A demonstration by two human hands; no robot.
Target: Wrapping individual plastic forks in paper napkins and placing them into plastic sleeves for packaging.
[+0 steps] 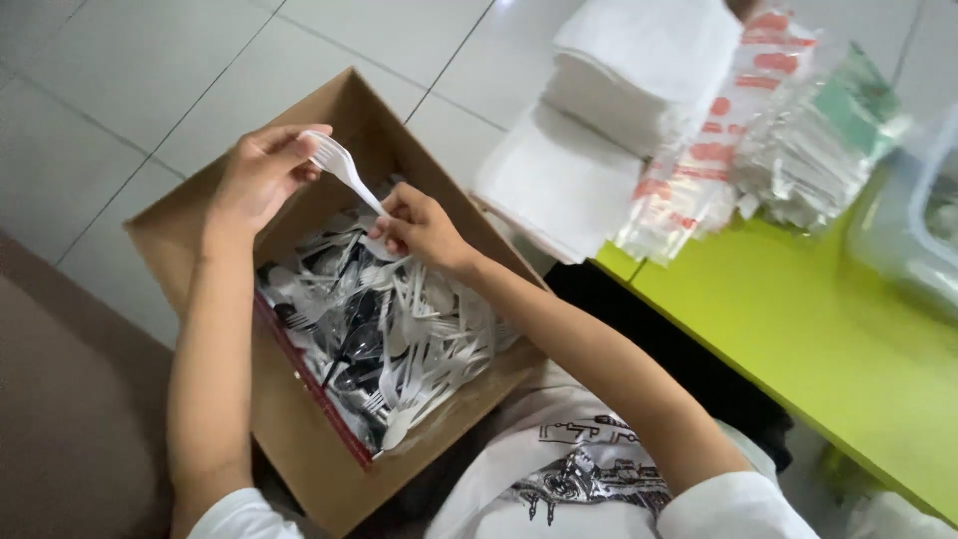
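Note:
A white plastic fork [344, 170] is held over an open cardboard box [190, 235] that stands on the floor. My left hand [257, 175] grips the fork at its tines. My right hand [419, 228] pinches the handle end, just above the box's contents. The box holds a clear plastic bag with several loose white plastic forks and spoons [399, 339]. My knees and white printed shirt are below the box.
To the right stands a lime-green table [798, 329]. On it lie a stack of white paper napkins [609, 110], clear packets with red print [718, 150] and a clear plastic container [918, 220]. Light grey floor tiles [130, 90] are at the upper left.

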